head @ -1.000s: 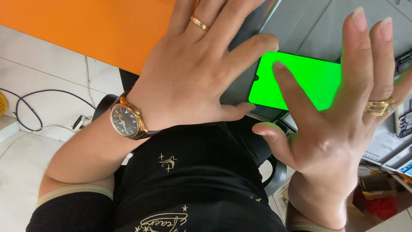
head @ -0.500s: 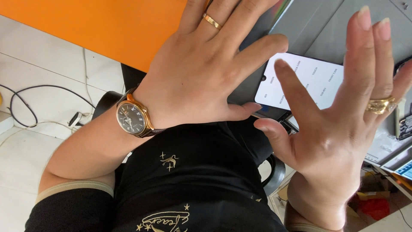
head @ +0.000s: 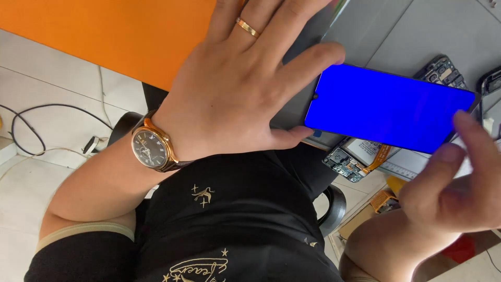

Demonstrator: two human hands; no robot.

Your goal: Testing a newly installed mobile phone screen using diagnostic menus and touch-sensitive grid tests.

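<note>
Filling the upper left of the view, an orange board (head: 104, 36) meets a grey worktop (head: 407, 31) on its right, and below both is the person's black shirt (head: 229, 219) with gold stars. On the worktop's near edge lies the phone screen (head: 386, 107), a flat dark-rimmed panel lit solid blue, with a small notch at the middle of its left end. The left hand (head: 245, 89) lies spread and flat on the worktop, its fingers pointing away and its thumb tip just touching the screen's lower left corner; it wears a gold ring and a gold wristwatch (head: 151, 149) with a dark dial. The right hand (head: 454, 193) is blurred at the screen's right end, fingers loosely curled, and whether it grips the screen cannot be told. An opened phone body (head: 349, 162) with an orange ribbon cable pokes out from under the screen.
</note>
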